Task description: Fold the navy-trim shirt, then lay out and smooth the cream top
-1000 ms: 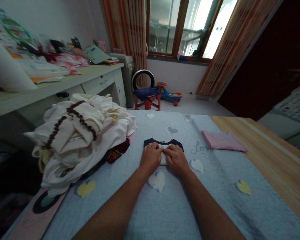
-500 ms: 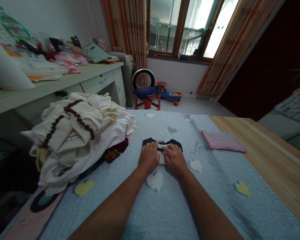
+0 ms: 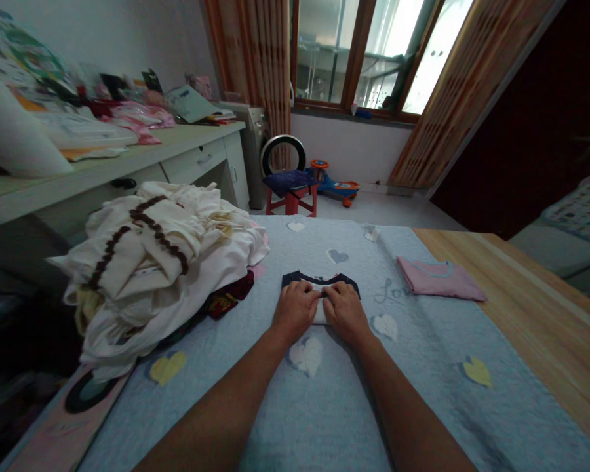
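A small dark-and-white garment point(image 3: 321, 314) is lying folded near the middle of a pale blue cloth point(image 3: 334, 406), which is covering most of the wooden tabletop point(image 3: 535, 301). The left hand point(image 3: 295, 307) and the right hand point(image 3: 345, 308) are resting upon this garment, just beside each other. In both, the fingers are bending and the grip is looking nearly closed, but I cannot tell whether it is pinching the fabric or only pressing it. A large heap of clothes point(image 3: 177, 255), mostly white, is lying at the left; a pink folded garment point(image 3: 447, 285) is lying at the right. Behind the heap, a desk point(image 3: 201, 131) is carrying many articles. Its drawer point(image 3: 189, 164) is staying closed, so its inside is remaining hidden.
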Demonstrator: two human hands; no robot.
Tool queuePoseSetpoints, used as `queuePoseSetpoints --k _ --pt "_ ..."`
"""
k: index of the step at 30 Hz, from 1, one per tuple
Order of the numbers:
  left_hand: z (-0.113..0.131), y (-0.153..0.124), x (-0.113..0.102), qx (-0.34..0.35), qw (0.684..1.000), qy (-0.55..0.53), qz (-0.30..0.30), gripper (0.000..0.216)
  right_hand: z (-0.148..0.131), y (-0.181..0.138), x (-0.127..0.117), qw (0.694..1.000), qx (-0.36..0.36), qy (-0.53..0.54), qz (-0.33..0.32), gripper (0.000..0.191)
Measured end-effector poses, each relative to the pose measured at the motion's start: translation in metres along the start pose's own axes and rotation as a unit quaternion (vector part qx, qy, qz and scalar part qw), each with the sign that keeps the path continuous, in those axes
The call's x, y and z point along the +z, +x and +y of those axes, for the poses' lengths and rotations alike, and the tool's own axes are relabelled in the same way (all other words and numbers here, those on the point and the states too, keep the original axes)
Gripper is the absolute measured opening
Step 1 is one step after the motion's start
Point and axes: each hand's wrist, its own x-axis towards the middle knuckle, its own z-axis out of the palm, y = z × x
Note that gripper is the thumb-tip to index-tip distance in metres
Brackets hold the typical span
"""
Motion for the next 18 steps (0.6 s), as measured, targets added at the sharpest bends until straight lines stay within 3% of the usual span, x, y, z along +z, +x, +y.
queuePoseSetpoints --k 5,9,15,18 --pt "0.0 0.0 0.002 0.004 1.0 0.014 -0.005 0.023 0.013 -0.002 0.005 0.995 0.05 0.041 0.075 0.036" --pt "0.001 0.0 0.003 0.003 1.0 0.024 -0.004 0.026 0.015 -0.003 0.008 0.995 0.082 -0.034 0.041 0.034" --pt "0.003 -0.002 0.003 0.006 1.0 0.031 -0.001 0.028 0.012 -0.004 0.01 0.992 0.083 -0.096 -0.003 0.045" --pt "0.003 -0.003 0.005 -0.008 1.0 0.019 0.015 0.039 0.01 -0.005 0.009 0.99 0.091 -0.108 -0.011 0.05"
